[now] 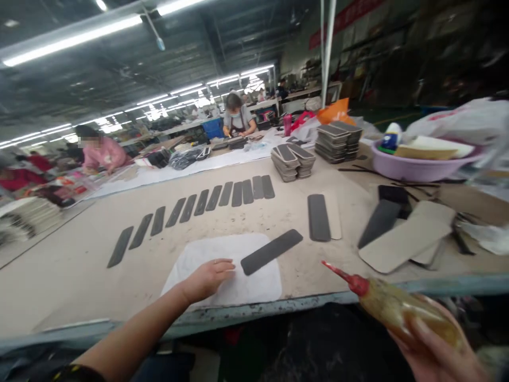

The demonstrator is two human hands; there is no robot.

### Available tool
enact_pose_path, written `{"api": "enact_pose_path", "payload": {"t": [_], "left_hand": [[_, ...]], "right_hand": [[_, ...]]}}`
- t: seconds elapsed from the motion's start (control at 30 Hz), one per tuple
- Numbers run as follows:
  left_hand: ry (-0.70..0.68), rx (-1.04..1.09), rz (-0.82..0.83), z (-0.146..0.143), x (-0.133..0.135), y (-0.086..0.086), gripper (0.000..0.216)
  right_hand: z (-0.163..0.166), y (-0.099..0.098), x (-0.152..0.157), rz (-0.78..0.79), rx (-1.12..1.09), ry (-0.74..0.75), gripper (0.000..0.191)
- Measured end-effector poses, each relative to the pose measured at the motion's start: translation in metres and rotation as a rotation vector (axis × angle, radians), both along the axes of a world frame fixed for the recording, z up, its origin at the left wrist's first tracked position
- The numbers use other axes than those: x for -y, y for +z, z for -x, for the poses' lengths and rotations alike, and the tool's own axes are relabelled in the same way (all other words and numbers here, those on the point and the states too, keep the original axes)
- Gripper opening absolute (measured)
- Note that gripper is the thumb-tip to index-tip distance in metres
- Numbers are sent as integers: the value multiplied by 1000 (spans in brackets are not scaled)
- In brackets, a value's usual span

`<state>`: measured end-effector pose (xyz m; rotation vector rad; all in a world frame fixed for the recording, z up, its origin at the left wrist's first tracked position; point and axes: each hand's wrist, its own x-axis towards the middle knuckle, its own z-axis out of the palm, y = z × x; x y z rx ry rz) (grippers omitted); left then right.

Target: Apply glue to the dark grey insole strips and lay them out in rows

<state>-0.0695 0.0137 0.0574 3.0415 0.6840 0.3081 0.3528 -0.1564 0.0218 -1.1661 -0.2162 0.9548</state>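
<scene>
Twelve dark strips (201,202) form a row — with one red-tipped bottle (392,306) and one purple basin (421,166).

- Ceiling (191,40): dark, high, dimly seen.
- Tube lights (75,40): white, lit, in rows receding rearward.
- Pole (328,53): pale, slender, near-upright.
- Banner (347,20): red, high at right, lettering illegible.
- Floor (380,114): dark green, right side.
- Worktable (79,276): broad, tan top, bluish front edge, worn.

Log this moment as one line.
left hand: near dark strip, over white sheet | right hand: holding red-nozzled bottle | row of dark strips: beyond white sheet
</scene>
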Motion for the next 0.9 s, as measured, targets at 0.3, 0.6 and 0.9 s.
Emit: {"api": "enact_pose_path", "payload": {"t": [0.3, 0.6, 0.9], "left_hand": [[271, 151, 138, -37, 36, -21, 27], [207, 175, 180, -9, 30, -31, 22], [261, 239, 196, 0, 34, -43, 27]], "right_hand": [[76, 32, -45, -55, 509, 304, 59], [116, 27, -79, -275, 1249, 437, 35], [148, 31, -103, -483, 1501, 551, 28]]}}
